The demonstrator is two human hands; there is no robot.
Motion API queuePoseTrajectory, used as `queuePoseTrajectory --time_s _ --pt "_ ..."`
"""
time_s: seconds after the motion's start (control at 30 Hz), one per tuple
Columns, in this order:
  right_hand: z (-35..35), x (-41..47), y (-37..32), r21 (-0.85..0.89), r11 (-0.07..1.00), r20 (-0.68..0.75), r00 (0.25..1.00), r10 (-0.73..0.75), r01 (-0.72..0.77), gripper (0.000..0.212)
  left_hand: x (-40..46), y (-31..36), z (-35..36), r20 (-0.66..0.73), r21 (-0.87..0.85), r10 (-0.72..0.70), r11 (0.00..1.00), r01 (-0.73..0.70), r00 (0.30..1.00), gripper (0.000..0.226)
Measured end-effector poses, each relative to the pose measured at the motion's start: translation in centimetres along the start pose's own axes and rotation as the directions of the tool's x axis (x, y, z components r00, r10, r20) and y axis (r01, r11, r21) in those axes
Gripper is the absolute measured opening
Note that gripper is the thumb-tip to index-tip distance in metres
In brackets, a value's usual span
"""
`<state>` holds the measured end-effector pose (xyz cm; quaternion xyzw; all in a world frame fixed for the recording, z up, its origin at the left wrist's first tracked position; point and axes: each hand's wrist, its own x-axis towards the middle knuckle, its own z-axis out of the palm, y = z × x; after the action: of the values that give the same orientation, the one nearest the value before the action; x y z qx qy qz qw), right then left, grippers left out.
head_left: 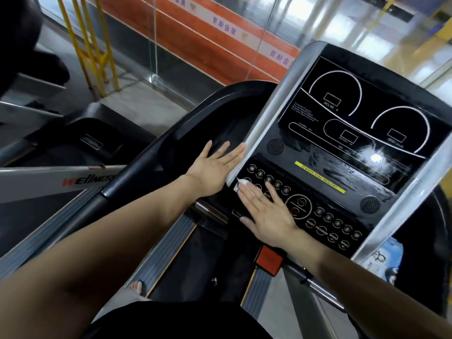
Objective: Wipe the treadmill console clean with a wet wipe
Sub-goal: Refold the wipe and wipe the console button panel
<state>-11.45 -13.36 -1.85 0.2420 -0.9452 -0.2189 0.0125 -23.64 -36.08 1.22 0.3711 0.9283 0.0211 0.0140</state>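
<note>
Gym floor, one console (330, 148), two flat spread hands, right (267, 216) pressing one wipe (241, 184), left (215, 165) bare

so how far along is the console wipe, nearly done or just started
Roughly midway, judging by the surface. Done: the display panel shows wet streaks above the yellow strip. In hand: the right hand presses the wet wipe flat on the left button rows, while the left hand rests against the console's side. Left: the right buttons look unwiped.

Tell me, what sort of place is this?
Most likely a gym: a treadmill console with START, speed and incline buttons, the belt and side rails below, and another machine alongside.
</note>
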Motion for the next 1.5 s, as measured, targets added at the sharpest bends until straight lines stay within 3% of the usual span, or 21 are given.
queuePoseTrajectory --time_s 0.1,0.27,0.33,0.47,0.73,0.8,0.9,0.97,1.17,1.37,1.43,1.5 --pt "-0.8 -0.1 1.9 -0.02 1.0 -0.009 1.0 0.006 -0.006 0.074 0.0 0.0 0.1 -0.019 -0.024 0.0 1.0 0.0 1.0 0.086" --pt "-1.9 -0.6 3.8 0.039 0.968 -0.05 0.967 0.249 -0.247 0.073 -0.5 0.6 0.1 -0.109 -0.123 0.008 0.992 -0.021 0.994 0.07" --pt "-1.5 -0.6 2.0 0.087 0.974 -0.021 0.977 0.213 -0.211 0.074 -0.7 0.8 0.4 -0.129 -0.143 -0.006 0.99 -0.013 0.992 0.068" --pt "0.1 -1.9 -0.6 0.063 0.998 0.029 1.0 -0.01 0.008 0.07 -0.9 1.0 0.7 -0.115 -0.177 -0.031 0.984 0.01 0.993 0.066" --pt "-2.3 -1.4 5.0 0.016 0.968 -0.009 0.968 0.252 -0.252 0.074 -0.7 1.4 0.6 -0.122 -0.203 -0.034 0.979 0.008 0.992 0.066" --pt "-1.6 -1.6 3.3 0.036 0.973 -0.006 0.973 0.23 -0.229 0.078 -0.8 1.6 0.7 -0.138 -0.195 -0.037 0.981 0.009 0.99 0.066" --pt "-0.4 -2.5 0.4 0.034 0.998 0.032 0.998 0.055 -0.056 0.076 -0.9 1.7 1.0 -0.143 -0.187 -0.029 0.982 0.001 0.989 0.065" --pt "-0.4 -2.7 1.1 0.015 1.0 0.031 0.999 0.015 -0.015 0.075 -0.9 1.7 1.1 -0.137 -0.183 -0.028 0.983 0.002 0.99 0.065" --pt "-2.0 -1.9 5.2 0.02 0.97 -0.006 0.97 0.244 -0.243 0.075 -0.6 2.0 1.1 -0.155 -0.194 -0.014 0.981 -0.017 0.988 0.067" --pt "0.2 -4.1 1.5 0.022 0.999 0.022 0.999 0.027 -0.028 0.075 -0.7 2.2 1.2 -0.185 -0.214 -0.005 0.976 -0.035 0.983 0.068" --pt "-0.5 -3.9 3.1 -0.011 0.999 0.008 0.999 0.052 -0.052 0.075 -0.7 2.3 0.9 -0.179 -0.217 -0.012 0.976 -0.028 0.984 0.068" --pt "-1.4 -3.6 5.0 -0.027 0.985 -0.001 0.985 0.173 -0.173 0.074 -0.8 2.6 0.6 -0.179 -0.228 -0.016 0.973 -0.026 0.984 0.067"
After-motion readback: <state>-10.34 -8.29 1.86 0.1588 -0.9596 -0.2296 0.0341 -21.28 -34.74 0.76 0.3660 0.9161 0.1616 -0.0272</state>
